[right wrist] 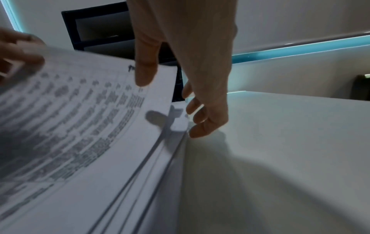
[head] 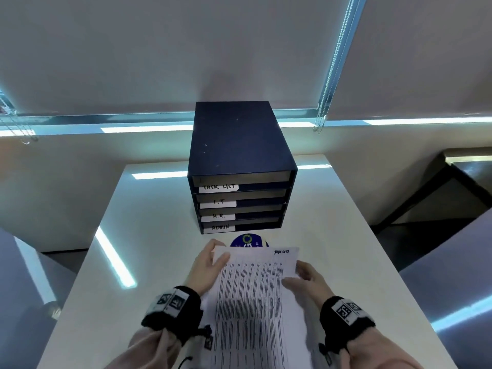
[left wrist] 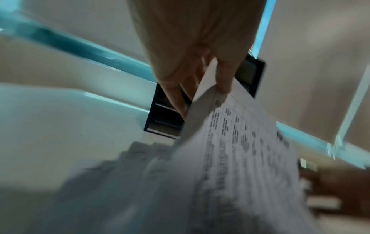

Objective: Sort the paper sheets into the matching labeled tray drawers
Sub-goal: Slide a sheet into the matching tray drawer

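Observation:
A printed sheet (head: pixel 253 288) marked "Task list" in its top right corner is lifted off a stack of paper sheets (right wrist: pixel 158 164) at the table's near edge. My left hand (head: pixel 215 259) pinches the sheet's top left corner, thumb on top and fingers beneath, as the left wrist view shows (left wrist: pixel 208 85). My right hand (head: pixel 298 275) holds the right edge, with the thumb (right wrist: pixel 144 74) on the sheet and the fingers (right wrist: pixel 200 118) curled just beside and below it. Beyond stands the dark blue tray drawer unit (head: pixel 239 161), labeled TASK LIST, I.T, H.R. and ADMIN from top to bottom.
The white table (head: pixel 346 235) carries the unit at its back middle. A round blue sticker (head: pixel 246 241) lies between the unit and the sheet. Blind cords (head: pixel 327 75) hang by the window behind. A dark desk (head: pixel 468 171) stands off to the right.

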